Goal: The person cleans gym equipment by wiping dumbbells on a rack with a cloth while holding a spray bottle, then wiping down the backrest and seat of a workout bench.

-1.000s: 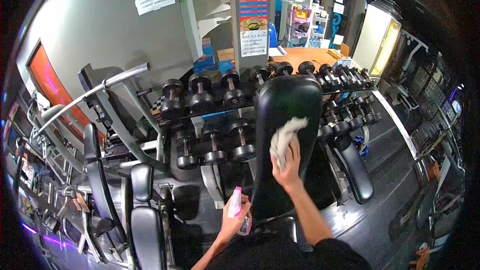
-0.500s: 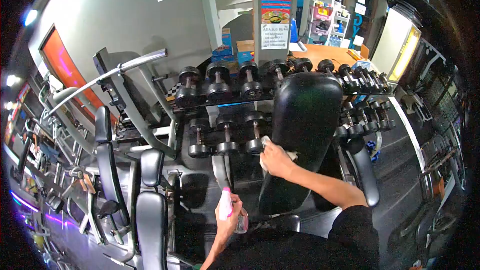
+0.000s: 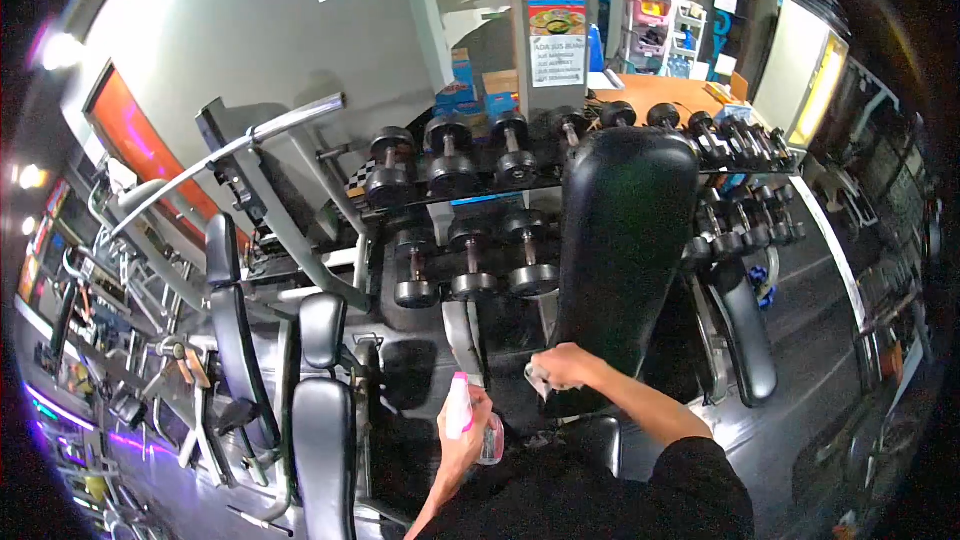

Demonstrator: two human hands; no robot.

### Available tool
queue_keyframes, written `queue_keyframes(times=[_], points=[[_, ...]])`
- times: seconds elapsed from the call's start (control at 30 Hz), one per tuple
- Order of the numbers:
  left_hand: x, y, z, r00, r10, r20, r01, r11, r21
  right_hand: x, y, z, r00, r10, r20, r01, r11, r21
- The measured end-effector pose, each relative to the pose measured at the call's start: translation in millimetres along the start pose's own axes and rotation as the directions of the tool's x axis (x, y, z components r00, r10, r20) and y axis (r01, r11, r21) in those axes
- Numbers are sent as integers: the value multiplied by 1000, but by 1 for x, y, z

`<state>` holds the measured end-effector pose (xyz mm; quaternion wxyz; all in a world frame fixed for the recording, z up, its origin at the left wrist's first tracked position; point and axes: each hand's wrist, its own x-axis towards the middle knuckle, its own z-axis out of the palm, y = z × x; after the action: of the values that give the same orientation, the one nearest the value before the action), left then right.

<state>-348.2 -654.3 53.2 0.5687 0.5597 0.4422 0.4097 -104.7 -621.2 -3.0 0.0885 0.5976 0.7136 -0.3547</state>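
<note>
My left hand (image 3: 463,437) is closed round a spray bottle (image 3: 491,440) with a pink and white trigger head and a clear, pinkish body. My right hand (image 3: 568,366) is closed on a pale cloth (image 3: 540,380), part of which hangs below the fingers. That hand is at the lower left edge of the tilted black bench backrest (image 3: 628,230); whether the cloth touches the padding I cannot tell. The lower end of the bench is partly hidden by my right forearm.
Behind the bench stands a two-tier rack with several black dumbbells (image 3: 474,260). On the left is a machine with black pads (image 3: 323,440) and a grey metal frame (image 3: 280,195). Another padded bench (image 3: 745,335) stands at the right. A wooden desk (image 3: 655,92) is at the back.
My right hand with the cloth has moved down along the left edge of the backrest, toward its lower end. My left hand still holds the spray bottle. The view has shifted slightly.
</note>
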Motion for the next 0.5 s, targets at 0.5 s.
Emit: queue_keyframes(times=[0.5], points=[[20,-4,37,939,-4,343,41,994,-102,-43,23,-102,65,-162,-985,-362,916,-174]])
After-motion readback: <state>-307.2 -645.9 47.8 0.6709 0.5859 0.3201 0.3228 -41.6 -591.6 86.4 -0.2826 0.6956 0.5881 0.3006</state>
